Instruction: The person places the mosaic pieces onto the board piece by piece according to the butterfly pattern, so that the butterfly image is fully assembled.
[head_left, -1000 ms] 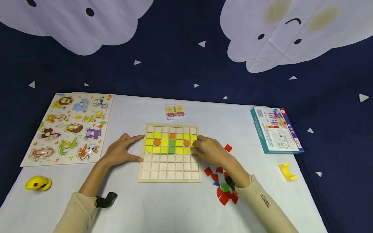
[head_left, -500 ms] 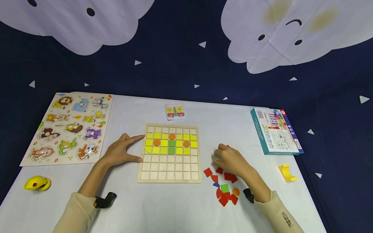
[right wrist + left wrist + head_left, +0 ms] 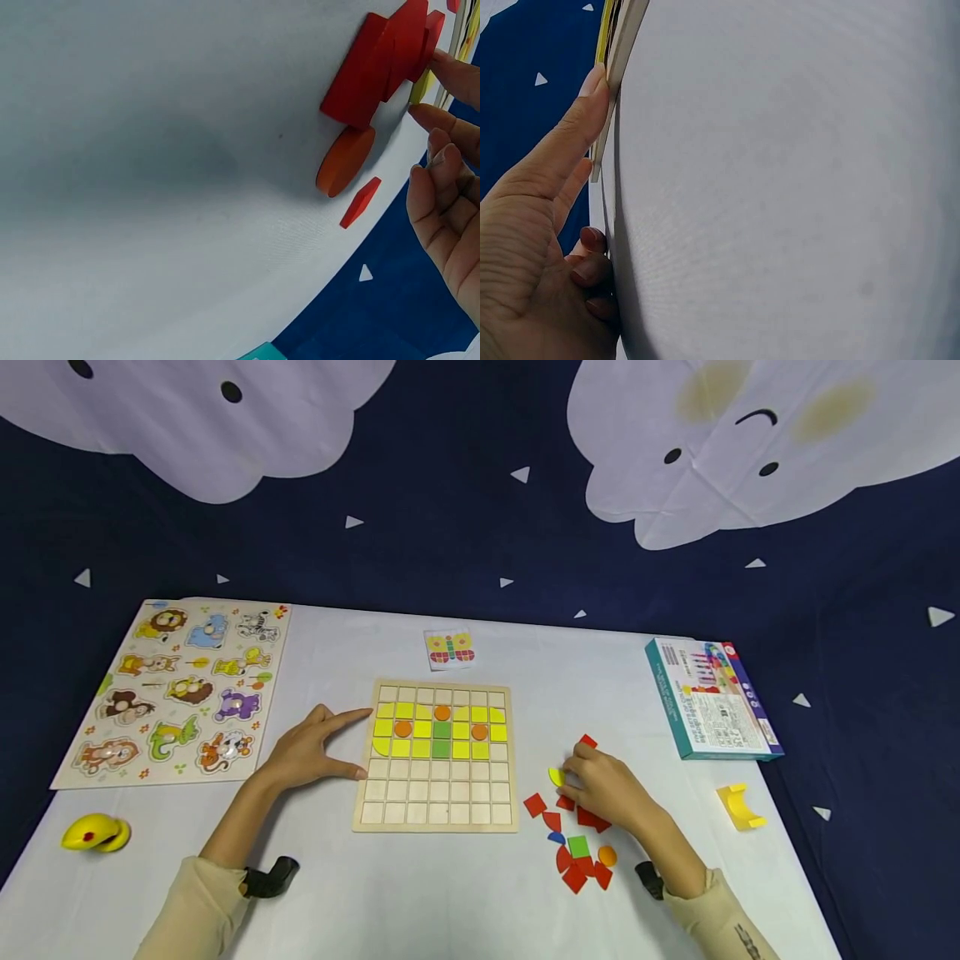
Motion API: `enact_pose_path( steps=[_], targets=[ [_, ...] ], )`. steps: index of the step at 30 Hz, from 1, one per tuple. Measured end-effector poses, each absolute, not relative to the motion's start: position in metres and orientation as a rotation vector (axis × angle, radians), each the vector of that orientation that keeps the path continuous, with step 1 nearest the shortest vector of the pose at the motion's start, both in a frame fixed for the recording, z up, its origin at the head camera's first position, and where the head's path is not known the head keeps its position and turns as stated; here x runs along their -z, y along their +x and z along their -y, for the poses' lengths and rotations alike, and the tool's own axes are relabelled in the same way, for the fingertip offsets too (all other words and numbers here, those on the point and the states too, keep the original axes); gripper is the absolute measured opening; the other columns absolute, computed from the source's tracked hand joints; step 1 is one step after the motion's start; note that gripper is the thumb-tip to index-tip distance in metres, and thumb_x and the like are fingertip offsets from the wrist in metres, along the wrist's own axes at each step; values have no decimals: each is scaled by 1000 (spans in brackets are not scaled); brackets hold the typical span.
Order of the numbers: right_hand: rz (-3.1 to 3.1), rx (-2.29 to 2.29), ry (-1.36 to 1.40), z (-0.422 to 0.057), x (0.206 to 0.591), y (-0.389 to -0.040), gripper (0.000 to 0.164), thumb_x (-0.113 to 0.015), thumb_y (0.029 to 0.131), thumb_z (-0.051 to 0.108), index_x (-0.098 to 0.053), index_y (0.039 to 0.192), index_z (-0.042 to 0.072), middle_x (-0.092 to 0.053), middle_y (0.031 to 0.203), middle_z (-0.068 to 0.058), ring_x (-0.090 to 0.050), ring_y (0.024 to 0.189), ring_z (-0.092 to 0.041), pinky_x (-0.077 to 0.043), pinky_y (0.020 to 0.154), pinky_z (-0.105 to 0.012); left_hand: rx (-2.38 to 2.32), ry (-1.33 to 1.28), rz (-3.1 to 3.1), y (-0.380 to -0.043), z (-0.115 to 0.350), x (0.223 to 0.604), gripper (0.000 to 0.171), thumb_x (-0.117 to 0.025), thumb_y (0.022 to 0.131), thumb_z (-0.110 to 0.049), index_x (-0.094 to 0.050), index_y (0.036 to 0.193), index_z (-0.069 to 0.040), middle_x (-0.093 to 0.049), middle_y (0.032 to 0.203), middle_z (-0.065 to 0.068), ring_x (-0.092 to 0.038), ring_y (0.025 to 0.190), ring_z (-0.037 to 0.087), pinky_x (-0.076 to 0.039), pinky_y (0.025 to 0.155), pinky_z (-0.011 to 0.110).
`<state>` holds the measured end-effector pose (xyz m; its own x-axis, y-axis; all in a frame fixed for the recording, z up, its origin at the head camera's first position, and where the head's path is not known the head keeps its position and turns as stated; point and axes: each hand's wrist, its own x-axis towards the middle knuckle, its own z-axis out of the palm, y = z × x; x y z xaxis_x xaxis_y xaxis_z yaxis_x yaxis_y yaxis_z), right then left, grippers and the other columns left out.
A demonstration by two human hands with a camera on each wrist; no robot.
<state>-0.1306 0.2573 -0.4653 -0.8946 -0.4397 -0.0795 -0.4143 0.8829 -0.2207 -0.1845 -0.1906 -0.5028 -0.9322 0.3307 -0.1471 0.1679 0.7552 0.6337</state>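
A wooden grid board (image 3: 438, 791) lies mid-table, its upper rows holding yellow, orange and green pieces. My left hand (image 3: 311, 750) touches the board's left edge with spread thumb and forefinger; in the left wrist view, its thumb (image 3: 570, 135) lies against the board's side. Right of the board, my right hand (image 3: 606, 783) pinches a rounded yellow piece (image 3: 556, 776) between thumb and forefinger, low over the table. The right wrist view shows this yellow piece (image 3: 420, 88) between two fingertips, partly hidden behind red pieces (image 3: 364, 75).
Loose red pieces (image 3: 574, 878), a green square (image 3: 578, 847), an orange disc (image 3: 607, 856) and a blue half-disc (image 3: 556, 837) lie below my right hand. A butterfly card (image 3: 450, 649), an animal puzzle (image 3: 176, 689), a box (image 3: 712, 697) and yellow toy parts (image 3: 741, 807) stand around.
My right hand has moved right from the board's right edge to beside the loose pieces, with the yellow piece at its fingertips. My left hand has stayed at the board.
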Motion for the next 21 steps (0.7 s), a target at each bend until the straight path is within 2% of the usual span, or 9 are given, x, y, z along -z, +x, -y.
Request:
enact_pose_path(
  steps=[7,13,17,21],
  targets=[
    [-2938,327,-694,-257,466,-132,23,-82,80,16,-76,98,3,-62,92,-5,-57,75,-15,-56,76,-33,-949,390,-2701,-184,190,502,98,-93,60,-42,-50,146,-22,-41,92,7,-38,74,19,-30,64,32],
    [-2939,329,-695,-257,466,-134,26,-81,80,10,-75,105,4,-61,91,-4,-54,74,-13,-54,72,-28,-944,396,-2706,-185,191,502,98,-93,61,-43,-50,146,-22,-41,92,7,-39,74,19,-31,64,32],
    [-2959,324,-690,-256,465,-134,28,-82,79,13,-75,105,4,-61,93,-5,-54,75,-14,-55,74,-30,-942,391,-2706,-184,191,502,98,-93,60,-43,-50,146,-22,-41,92,7,-39,74,19,-31,64,32],
    [-2990,318,-672,-253,466,-135,29,-85,77,20,-74,96,2,-59,90,-5,-51,71,-13,-54,70,-31,-947,385,-2701,-184,191,501,99,-93,60,-43,-50,147,-22,-41,92,7,-38,74,20,-31,64,32]
  ],
)
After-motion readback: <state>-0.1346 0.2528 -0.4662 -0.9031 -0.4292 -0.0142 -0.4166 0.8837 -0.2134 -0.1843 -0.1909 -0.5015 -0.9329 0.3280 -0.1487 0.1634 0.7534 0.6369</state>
